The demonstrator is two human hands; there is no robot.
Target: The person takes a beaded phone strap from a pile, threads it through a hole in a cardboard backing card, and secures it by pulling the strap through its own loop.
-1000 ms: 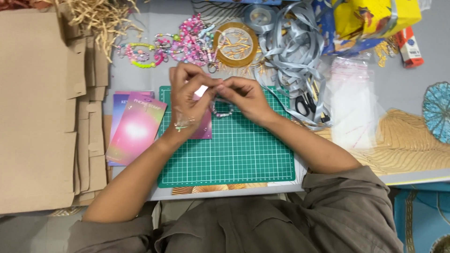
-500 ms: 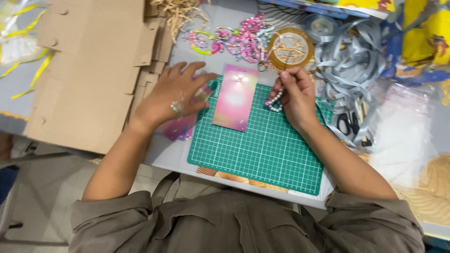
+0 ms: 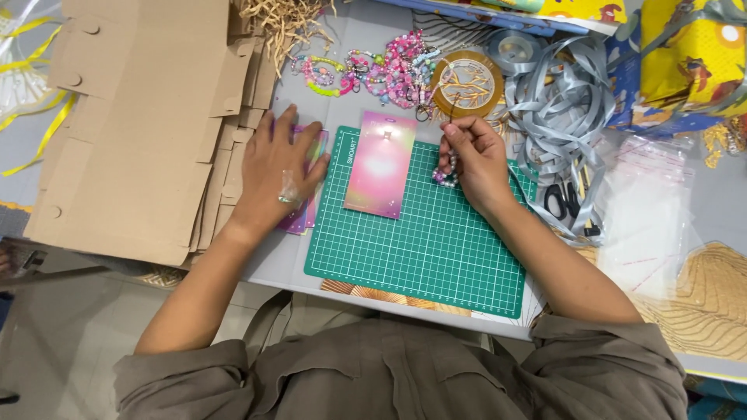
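Since the earlier frames, both hands have separated: the left hand [image 3: 276,175] has moved off the green cutting mat [image 3: 420,249] to its left edge, and a pink card [image 3: 381,163] now lies on the mat's upper left part. On the mat's left side, the left hand rests flat with fingers spread open, palm down, pressing on a small stack of pink cards [image 3: 303,222] on the tabletop [image 3: 272,264]. Above the mat's upper middle, the right hand [image 3: 475,155] is closed in a pinch on a beaded bracelet [image 3: 447,175], which hangs against the mat just right of the pink card. Left of the mat lie flat cardboard sheets [image 3: 140,124]. Beyond the mat's far edge lie coloured bead strings [image 3: 373,70] and a round gold ornament [image 3: 467,82]; grey ribbon [image 3: 556,109] lies to its far right.
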